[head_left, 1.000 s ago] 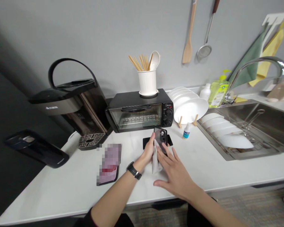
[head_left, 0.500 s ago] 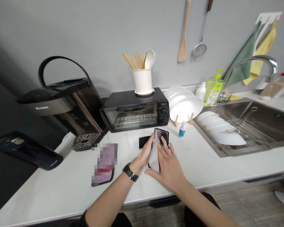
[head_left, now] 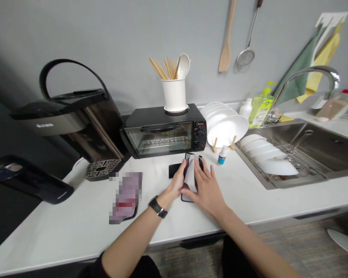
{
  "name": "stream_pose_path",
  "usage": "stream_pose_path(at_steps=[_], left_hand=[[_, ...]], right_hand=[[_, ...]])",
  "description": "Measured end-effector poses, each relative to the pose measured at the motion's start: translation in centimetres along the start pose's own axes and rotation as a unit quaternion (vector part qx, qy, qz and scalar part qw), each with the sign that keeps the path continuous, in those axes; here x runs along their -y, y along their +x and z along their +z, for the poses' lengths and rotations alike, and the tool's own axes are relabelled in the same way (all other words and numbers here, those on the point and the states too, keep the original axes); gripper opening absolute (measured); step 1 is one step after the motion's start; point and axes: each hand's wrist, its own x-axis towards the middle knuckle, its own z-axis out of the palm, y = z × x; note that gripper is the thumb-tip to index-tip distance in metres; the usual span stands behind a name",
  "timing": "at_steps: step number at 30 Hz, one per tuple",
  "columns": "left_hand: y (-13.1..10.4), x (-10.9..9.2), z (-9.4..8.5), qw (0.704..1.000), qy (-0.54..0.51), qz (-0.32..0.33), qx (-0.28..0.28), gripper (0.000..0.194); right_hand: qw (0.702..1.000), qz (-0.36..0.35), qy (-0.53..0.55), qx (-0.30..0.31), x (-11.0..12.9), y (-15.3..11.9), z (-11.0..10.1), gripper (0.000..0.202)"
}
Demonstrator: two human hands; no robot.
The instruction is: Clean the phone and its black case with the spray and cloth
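Note:
A dark phone (head_left: 188,198) lies on the counter beneath a pale grey cloth (head_left: 190,178), which hides most of it. My left hand (head_left: 177,181) is closed along the phone's left side, its fingertips beside the cloth; the thumb is hard to make out. On the right, my right hand (head_left: 207,187) grips the cloth, with the thumb at its lower end and the fingers reaching over its top. Just left of the phone, a small black flat object (head_left: 174,171) is partly covered by my left hand. A small spray bottle (head_left: 221,156) with a blue label stands to the right.
A toaster oven (head_left: 165,139) stands behind my hands, carrying a white utensil holder (head_left: 174,94). White plates (head_left: 227,129) stand beside it, with a sink (head_left: 330,154) farther right. A pixelated purple phone-like object (head_left: 126,197) and a dark water dispenser (head_left: 84,127) are leftward.
My right hand has drawn down slightly, and the cloth is more bunched between my hands, with the phone's lower end showing more. The camera view has shifted a little.

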Motion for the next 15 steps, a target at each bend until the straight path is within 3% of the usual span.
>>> stream_pose_path(at_steps=[2, 4, 8, 12, 15], left_hand=[[-0.1, -0.6, -0.1, 1.0, 0.016, -0.014, -0.013, 0.042], [-0.1, -1.1, -0.2, 0.999, 0.026, -0.028, 0.011, 0.058], [0.0, -1.2, -0.3, 1.0, 0.012, -0.015, 0.021, 0.079], [0.0, -0.3, 0.3, 0.999, 0.0, -0.032, -0.004, 0.051], [0.0, 0.1, 0.5, 0.999, 0.001, -0.052, 0.006, 0.035]], right_hand=[[0.998, -0.063, 0.013, 0.023, 1.1, -1.4, -0.3, 0.1], [0.992, -0.117, 0.013, 0.043, 1.7, -3.4, -0.6, 0.1], [0.993, -0.107, -0.023, 0.045, 0.7, -5.5, -0.6, 0.091], [0.999, -0.031, -0.04, 0.01, -1.1, -2.9, -0.1, 0.096], [1.0, 0.017, -0.009, 0.006, -1.0, -0.2, -0.1, 0.099]])
